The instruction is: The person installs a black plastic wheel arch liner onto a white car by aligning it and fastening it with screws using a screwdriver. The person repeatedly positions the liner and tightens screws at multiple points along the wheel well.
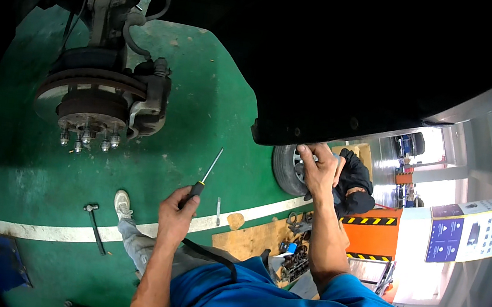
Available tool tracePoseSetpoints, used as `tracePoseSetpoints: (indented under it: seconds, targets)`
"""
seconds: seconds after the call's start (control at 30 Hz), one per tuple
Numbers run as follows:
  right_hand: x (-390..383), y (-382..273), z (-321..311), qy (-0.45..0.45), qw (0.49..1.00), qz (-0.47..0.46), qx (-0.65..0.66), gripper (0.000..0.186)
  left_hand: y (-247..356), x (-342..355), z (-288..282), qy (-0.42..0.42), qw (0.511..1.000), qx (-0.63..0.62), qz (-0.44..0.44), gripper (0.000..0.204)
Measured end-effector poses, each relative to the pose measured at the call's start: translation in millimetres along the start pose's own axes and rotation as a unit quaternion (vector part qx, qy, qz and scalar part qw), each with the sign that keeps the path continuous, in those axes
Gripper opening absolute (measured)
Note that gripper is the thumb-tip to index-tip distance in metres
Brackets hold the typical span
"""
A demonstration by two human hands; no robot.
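Observation:
My left hand (175,212) is closed around the dark handle of a screwdriver (212,166), its metal shaft pointing up and slightly right over the green floor. The tip touches nothing. Raised at the right, my right hand (320,172) has curled fingers, with the thumb and fingertips against the lower edge of a dark vehicle panel (298,132). Whether anything small sits in those fingers is hidden. Left of the panel hang an uncovered brake disc (62,97) and its caliper (155,102). Several wheel studs with nuts (78,146) stick out from the hub.
A hammer (93,228) and a thin metal strip (218,211) lie on the floor near my foot. Tools and parts cover part of a brown board (253,238). Beyond my right arm are a wheel (284,167), a person in dark clothing (354,176) and an orange barrier (371,237).

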State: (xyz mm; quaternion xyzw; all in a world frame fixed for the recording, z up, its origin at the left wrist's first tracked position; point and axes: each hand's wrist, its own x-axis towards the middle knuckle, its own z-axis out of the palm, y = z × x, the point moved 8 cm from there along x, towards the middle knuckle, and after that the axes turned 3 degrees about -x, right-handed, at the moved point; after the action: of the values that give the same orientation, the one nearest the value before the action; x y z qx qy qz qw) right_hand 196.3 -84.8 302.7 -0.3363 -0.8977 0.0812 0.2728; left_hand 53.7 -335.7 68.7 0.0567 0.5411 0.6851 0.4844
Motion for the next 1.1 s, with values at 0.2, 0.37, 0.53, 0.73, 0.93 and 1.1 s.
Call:
tracePoseSetpoints:
  seconds: [0.2, 0.37, 0.53, 0.73, 0.93, 1.1]
  targets:
    - [-1.9, -0.8, 2.1, 0.006, 0.999, 0.022, 0.024, 0.018, 8.8, -10.5, -1.3, -0.009, 1.0, 0.011, -0.006, 0.033]
    - [-13.9, 13.5, -0.1, -0.004, 0.996, 0.079, 0.049, 0.02, 35.4, -18.1, 1.9, -0.02, 0.999, 0.046, 0.01, 0.033]
    - [-46.7, -2.7, 17.1, -0.073, 0.962, 0.205, 0.162, 0.021, 73.7, -14.6, 11.1, -0.081, 0.98, 0.173, 0.054, 0.042]
    - [-65.6, -39.6, 62.6, 0.075, 0.907, 0.243, 0.336, 0.033, 144.0, -10.3, 20.0, -0.095, 0.944, 0.287, 0.135, 0.042]
    - [-60.3, -49.7, 63.9, 0.146, 0.874, 0.328, 0.329, 0.071, 177.9, -1.0, 54.8, -0.122, 0.901, 0.361, 0.207, 0.038]
    - [-51.8, -69.0, 64.8, 0.094, 0.904, 0.371, 0.19, 0.077, 190.6, 3.0, 63.9, -0.119, 0.888, 0.374, 0.239, 0.037]
